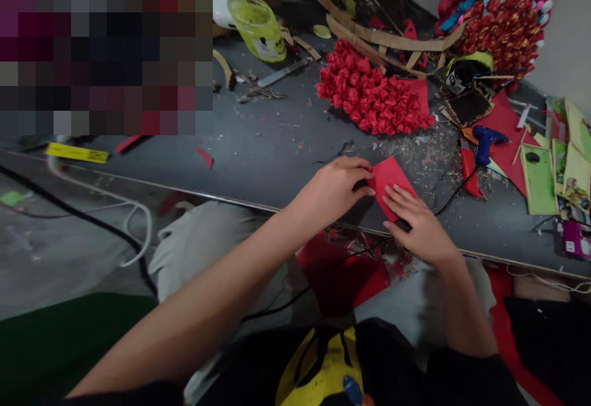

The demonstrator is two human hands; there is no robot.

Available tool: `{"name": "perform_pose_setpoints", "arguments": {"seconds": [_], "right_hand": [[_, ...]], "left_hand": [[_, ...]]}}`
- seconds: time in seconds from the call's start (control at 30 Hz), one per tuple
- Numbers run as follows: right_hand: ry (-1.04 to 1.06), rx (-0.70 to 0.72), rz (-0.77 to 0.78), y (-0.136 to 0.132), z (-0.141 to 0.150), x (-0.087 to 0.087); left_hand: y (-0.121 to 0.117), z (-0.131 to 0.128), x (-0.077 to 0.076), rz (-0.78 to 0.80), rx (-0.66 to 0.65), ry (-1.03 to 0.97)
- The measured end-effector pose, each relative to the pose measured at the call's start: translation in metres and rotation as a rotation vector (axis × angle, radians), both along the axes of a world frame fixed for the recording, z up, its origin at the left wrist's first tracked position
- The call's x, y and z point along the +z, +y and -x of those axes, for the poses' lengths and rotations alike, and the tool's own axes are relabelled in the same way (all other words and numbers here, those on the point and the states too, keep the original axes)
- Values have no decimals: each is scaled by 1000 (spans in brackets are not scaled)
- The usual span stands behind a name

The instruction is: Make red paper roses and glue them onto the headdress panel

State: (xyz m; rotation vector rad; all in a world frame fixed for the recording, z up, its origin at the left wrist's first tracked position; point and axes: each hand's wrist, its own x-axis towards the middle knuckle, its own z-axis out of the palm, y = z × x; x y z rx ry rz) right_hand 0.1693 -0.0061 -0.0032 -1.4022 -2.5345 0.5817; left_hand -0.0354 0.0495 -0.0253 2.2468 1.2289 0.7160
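Observation:
A folded-looking piece of red paper (393, 175) lies near the front edge of the dark table. My left hand (340, 183) has its thumb and fingertips closed at the paper's left edge. My right hand (415, 218) rests its outstretched fingers flat across the lower right part of the paper, its thumb apart and below. Just beyond the paper is a cluster of crumpled red paper flowers (369, 95) on a red backing. A blue glue gun (488, 143) lies to the right of my right hand.
Cardboard strips (397, 42), a yellow-green tub (258, 27), a metal ruler (281, 74) and a black jar (462, 77) stand or lie toward the back. At right are green box pieces (539, 178). A white cable (146, 221) hangs left of my knees.

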Motion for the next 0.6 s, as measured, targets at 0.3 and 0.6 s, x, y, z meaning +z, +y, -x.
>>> {"name": "perform_pose_setpoints", "arguments": {"seconds": [0.3,0.6], "right_hand": [[48,52,11,-3,-13,2],[38,73,-34,-3,-12,-3]], "left_hand": [[-8,-4,9,-14,6,18],[-19,-17,5,-81,80,111]]}}
